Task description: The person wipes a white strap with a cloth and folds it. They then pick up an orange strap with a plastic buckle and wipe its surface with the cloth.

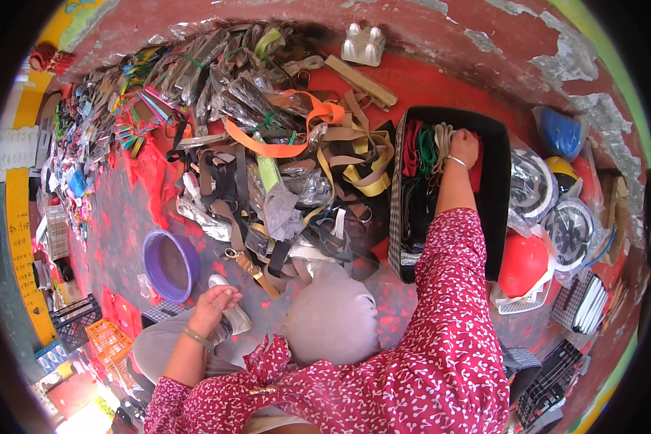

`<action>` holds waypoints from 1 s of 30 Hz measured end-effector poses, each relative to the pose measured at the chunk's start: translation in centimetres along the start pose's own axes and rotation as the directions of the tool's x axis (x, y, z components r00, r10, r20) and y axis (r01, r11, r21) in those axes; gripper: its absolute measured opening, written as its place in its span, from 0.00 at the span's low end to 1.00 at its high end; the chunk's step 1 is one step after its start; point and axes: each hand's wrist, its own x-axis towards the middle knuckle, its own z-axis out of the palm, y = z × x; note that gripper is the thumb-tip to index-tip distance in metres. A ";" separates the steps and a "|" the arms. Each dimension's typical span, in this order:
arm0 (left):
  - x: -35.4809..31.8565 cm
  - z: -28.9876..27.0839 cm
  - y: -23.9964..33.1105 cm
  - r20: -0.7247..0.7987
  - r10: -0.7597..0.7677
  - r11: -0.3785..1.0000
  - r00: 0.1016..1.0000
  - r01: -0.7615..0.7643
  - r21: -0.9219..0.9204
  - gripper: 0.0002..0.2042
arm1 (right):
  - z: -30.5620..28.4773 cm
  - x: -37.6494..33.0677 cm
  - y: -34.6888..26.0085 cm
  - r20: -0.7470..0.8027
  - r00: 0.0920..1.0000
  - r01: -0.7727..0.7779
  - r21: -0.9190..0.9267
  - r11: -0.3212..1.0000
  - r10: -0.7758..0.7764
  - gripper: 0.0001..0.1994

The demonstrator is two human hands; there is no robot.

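Observation:
My right hand (464, 149) reaches into a black box with checkered sides (494, 210). Its curled fingers press on a bundle of beige cord (439, 148), their tips partly hidden. Beside that bundle stand a green cord bundle (425, 150) and a red one (411, 148); more red shows on the hand's right. Dark items fill the box's near left part, and its right part lies in shadow. My left hand (215, 307) hovers above my left leg near a shoe, fingers curled in toward the thumb, with nothing visible in them.
Left of the box spreads a heap of straps and plastic-wrapped goods (267, 173), including an orange strap (275, 150). A purple basin (171, 265) stands by my left foot. Right of the box are a red helmet (523, 265) and bagged round items (531, 184). A peeling wall (470, 36) runs behind.

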 end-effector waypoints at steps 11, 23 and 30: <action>-0.5 0.2 0.2 0.013 0.013 1.000 1.000 -0.014 0.014 0.10 | 5.0 -2.2 3.3 0.215 0.977 0.061 -0.238 0.969 -0.008 0.28; -0.3 -0.1 -1.3 0.021 -0.009 1.000 1.000 0.009 -0.018 0.10 | 1.9 -6.7 3.3 0.059 0.994 0.092 0.000 0.996 -0.092 0.15; -0.4 -0.1 -1.6 0.013 -0.022 0.999 1.000 0.022 -0.031 0.10 | 3.3 -4.8 2.0 0.276 0.945 0.217 -0.132 0.967 -0.175 0.16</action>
